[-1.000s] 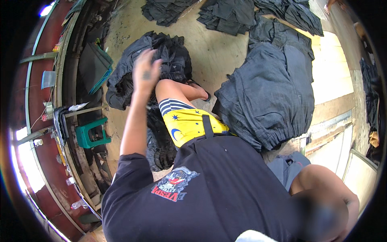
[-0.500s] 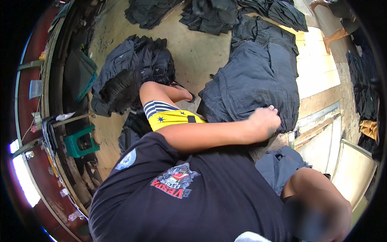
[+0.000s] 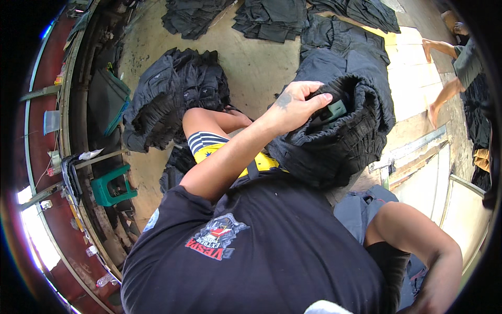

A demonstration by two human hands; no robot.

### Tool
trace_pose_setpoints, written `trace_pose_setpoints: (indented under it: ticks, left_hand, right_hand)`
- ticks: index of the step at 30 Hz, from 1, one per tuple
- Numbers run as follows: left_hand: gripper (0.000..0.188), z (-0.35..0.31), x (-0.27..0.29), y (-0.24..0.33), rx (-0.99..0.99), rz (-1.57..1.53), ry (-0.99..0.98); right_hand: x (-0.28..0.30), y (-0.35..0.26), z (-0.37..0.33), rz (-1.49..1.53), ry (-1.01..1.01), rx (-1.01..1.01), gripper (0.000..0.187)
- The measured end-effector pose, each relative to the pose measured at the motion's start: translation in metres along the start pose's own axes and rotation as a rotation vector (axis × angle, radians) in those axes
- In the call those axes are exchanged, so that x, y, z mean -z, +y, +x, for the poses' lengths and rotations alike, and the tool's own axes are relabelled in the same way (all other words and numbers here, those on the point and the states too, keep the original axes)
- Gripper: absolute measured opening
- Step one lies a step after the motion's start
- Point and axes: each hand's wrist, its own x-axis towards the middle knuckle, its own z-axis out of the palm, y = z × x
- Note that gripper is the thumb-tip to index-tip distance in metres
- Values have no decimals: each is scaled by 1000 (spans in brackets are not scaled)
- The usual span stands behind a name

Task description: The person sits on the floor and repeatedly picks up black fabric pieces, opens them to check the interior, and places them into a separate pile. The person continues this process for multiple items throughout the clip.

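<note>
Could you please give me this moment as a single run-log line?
left hand: gripping folded edge of dark garment bundle | right hand: out of view | second dark pile: on floor, untouched | green stool: at left

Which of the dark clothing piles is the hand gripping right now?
The rolled-over dark bundle at right: the left hand grips its folded top edge. The heap at left and the folded stacks lie untouched.

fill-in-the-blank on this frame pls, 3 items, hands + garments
1. The left hand grips the folded edge of a bundle of ____ garments.
2. The small plastic stool by the wall is ____ in colour.
3. The right hand is ____ the picture; only the right forearm shows.

Missing words: black; green; out of
</note>
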Motion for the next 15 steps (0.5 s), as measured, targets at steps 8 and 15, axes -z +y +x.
trace_pose_setpoints:
  ticks: [8, 15]
  left_hand:
    - [24, 5, 20, 7, 55, -138, -21]
    - [24, -3, 188, 141, -357, 471, 562]
  right_hand:
    - [-8, 11, -22, 90, -115, -231, 31]
    - [0, 128, -148, -868, 817, -1124, 30]
